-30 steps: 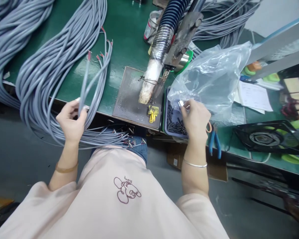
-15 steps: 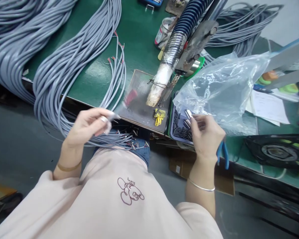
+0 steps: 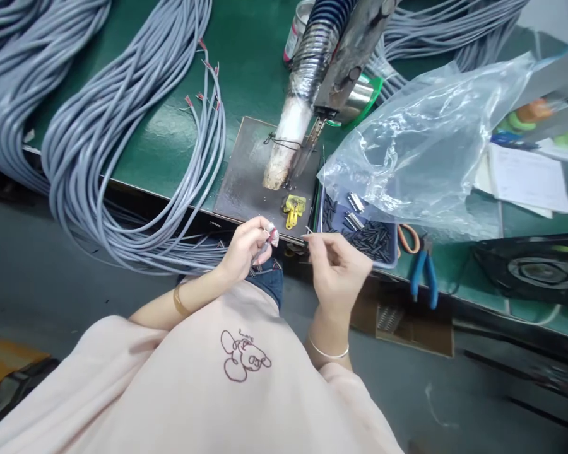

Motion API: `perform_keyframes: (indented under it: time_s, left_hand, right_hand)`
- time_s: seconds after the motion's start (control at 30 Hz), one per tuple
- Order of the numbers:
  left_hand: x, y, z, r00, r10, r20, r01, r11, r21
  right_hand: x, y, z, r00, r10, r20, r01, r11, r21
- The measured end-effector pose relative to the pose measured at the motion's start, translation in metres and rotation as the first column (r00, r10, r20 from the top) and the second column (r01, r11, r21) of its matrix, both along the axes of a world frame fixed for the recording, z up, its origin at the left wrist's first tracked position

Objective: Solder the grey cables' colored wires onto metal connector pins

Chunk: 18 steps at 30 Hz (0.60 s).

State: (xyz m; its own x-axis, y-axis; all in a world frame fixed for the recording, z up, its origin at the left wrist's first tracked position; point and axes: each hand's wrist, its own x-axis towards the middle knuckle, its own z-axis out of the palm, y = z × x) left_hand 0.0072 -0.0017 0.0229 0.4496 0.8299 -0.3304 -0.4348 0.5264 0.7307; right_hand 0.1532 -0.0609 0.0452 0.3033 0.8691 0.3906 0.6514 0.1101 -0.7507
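My left hand point(image 3: 247, 247) is closed around the end of a grey cable point(image 3: 267, 243), its red-tipped end showing by my fingers at the front edge of the bench. My right hand point(image 3: 336, 268) is just to the right of it, pinching a small thin metal piece point(image 3: 308, 232) between thumb and forefinger. Both hands meet in front of a dark metal plate point(image 3: 246, 183). A blue tray point(image 3: 360, 230) with several small dark connector parts lies right of the hands.
Large bundles of grey cables point(image 3: 99, 113) cover the green bench point(image 3: 246, 63) on the left. A corrugated hose and nozzle point(image 3: 307, 75) reach down over the plate. A yellow clip point(image 3: 292, 207), a clear plastic bag point(image 3: 421, 145), blue-handled pliers point(image 3: 421, 277) and a fan point(image 3: 534, 268) are on the right.
My left hand came in from the cable bundle to the middle with one cable end. My right hand left the tray and moved left to meet it, holding a small piece.
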Motion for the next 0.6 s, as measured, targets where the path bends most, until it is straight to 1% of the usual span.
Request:
perform_keyframes:
  time_s: [0.07, 0.17, 0.3, 0.4, 0.47, 0.53, 0.6]
  left_hand:
    - [0.003, 0.000, 0.002, 1.000, 0.007, 0.009, -0.007, 1.000, 0.011]
    - [0.007, 0.000, -0.001, 0.999, -0.034, -0.038, 0.035, 0.998, 0.044]
    - [0.004, 0.003, -0.007, 0.986, -0.105, -0.133, 0.125, 0.980, 0.157]
    - [-0.003, 0.010, -0.004, 0.958, -0.176, -0.225, 0.231, 0.942, 0.243]
    - [-0.008, 0.014, -0.001, 0.938, -0.209, -0.278, 0.284, 0.921, 0.265]
    - [-0.011, 0.016, 0.002, 0.935, -0.209, -0.285, 0.286, 0.921, 0.263]
    - [-0.012, 0.016, 0.001, 0.946, -0.189, -0.263, 0.256, 0.935, 0.246]
  right_hand:
    - [-0.005, 0.006, -0.002, 0.996, 0.058, -0.067, -0.062, 0.996, -0.065]
    - [-0.012, 0.012, -0.003, 0.983, 0.108, -0.152, -0.126, 0.985, -0.115]
    - [-0.015, 0.016, -0.007, 0.958, 0.096, -0.272, -0.150, 0.971, -0.187]
    - [-0.011, 0.018, -0.012, 0.939, 0.037, -0.341, -0.107, 0.976, -0.190]
    - [-0.009, 0.019, -0.015, 0.927, -0.004, -0.375, -0.064, 0.984, -0.168]
    - [-0.007, 0.020, -0.017, 0.917, -0.036, -0.398, -0.024, 0.989, -0.144]
    - [-0.007, 0.020, -0.017, 0.915, -0.067, -0.397, 0.018, 0.992, -0.128]
